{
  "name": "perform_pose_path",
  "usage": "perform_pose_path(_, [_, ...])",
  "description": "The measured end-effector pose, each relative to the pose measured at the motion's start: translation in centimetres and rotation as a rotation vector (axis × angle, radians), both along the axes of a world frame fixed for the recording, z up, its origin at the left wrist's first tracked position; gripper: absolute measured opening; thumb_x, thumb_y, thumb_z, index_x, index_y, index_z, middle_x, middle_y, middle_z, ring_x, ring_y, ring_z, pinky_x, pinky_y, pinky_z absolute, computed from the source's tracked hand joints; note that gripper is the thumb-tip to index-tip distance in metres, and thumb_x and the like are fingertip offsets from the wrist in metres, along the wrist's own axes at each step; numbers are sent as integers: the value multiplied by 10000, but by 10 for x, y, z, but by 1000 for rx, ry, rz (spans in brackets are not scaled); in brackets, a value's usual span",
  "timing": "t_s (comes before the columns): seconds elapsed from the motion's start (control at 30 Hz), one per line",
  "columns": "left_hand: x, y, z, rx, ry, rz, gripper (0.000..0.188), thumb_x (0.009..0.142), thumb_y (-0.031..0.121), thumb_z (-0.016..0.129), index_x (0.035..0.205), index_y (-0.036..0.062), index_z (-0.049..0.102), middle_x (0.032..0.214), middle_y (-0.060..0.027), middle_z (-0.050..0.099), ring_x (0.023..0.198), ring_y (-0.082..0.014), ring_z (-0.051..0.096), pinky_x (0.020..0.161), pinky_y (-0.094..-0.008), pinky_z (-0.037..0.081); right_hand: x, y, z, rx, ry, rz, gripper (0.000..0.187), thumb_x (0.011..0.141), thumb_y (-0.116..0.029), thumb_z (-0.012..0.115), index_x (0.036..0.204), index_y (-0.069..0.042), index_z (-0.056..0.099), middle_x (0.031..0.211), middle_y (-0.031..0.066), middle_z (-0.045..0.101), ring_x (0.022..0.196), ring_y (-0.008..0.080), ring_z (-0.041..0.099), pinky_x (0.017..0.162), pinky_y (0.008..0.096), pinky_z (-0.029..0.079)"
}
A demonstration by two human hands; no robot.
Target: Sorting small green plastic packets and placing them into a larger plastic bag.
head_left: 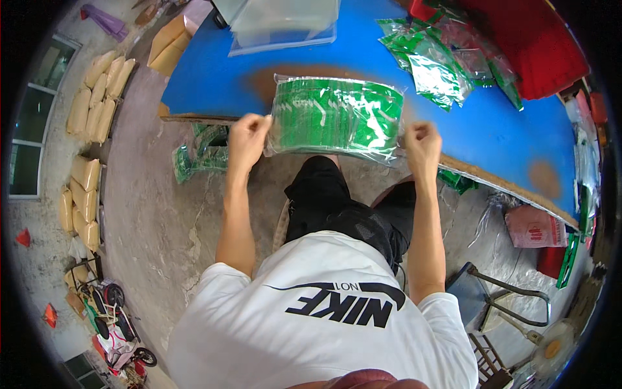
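Observation:
A clear plastic bag (277, 137) spans the space between my hands, at the near edge of the blue table. Inside it stands a row of green printed pieces (334, 117) packed close together, with light glaring off the film. My left hand (248, 139) is closed, its thumb and fingertips pinching the bag's left edge. At the other end my right hand (424, 144) is curled closed against the bag's right edge. The film between its fingers is hard to make out.
The blue table (210, 71) carries stacked clear plastic bags (285, 26), loose green-printed packets (434, 71) and red material (528, 45). A metal-framed chair (466, 292) and a fan (554, 350) stand at lower right. Tan sacks (97, 97) line the left wall.

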State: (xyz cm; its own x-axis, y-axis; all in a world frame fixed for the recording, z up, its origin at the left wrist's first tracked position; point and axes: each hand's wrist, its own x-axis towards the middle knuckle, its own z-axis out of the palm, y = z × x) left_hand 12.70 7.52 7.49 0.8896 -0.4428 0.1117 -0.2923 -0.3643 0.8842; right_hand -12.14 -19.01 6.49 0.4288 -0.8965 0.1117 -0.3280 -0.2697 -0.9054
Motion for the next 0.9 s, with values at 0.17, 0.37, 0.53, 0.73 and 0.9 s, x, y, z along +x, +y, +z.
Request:
perform_pose_path(0.17, [-39,-65,75,-9,-558,-144,516,942,368,660,1316,28,556,1365,-221,517,1305,-386,460,1101,-473,355,60,33,62,-465,-150,12,441,923,-290,673,1233,10,580,1206,212,617,1143,352,580,990,453,445])
perform_pose_path(0.37, [-45,-70,7,267,-507,-45,918,938,538,594,1540,-22,185,1523,-317,274,1438,-465,242,1162,-572,221,84,44,25,-685,266,94,637,914,-454,620,1391,-53,488,1437,237,457,1403,445,326,1116,656,230])
perform_pose_path(0.53, [-90,-52,-24,-258,-50,208,756,956,447,633,1436,-53,330,1355,-234,458,1260,-338,468,1062,-445,372,63,51,10,-364,-61,-101,758,911,-450,636,1480,-36,354,1387,306,477,1328,462,425,1091,553,327])
perform_pose_path(0.73, [-81,-46,-60,-471,173,220,534,997,475,560,1147,-38,575,1090,-80,618,1028,-186,550,930,-345,431,66,28,9,-148,-176,96,512,995,-444,524,1135,43,602,929,242,677,894,380,653,821,459,480])
perform_pose_path(0.9, [-54,-30,-111,-634,397,188,592,1007,581,456,1072,20,633,1053,-45,596,970,-142,525,844,-344,446,65,61,26,-198,-220,263,397,1016,-341,511,1075,36,619,787,159,658,705,268,614,685,409,483])
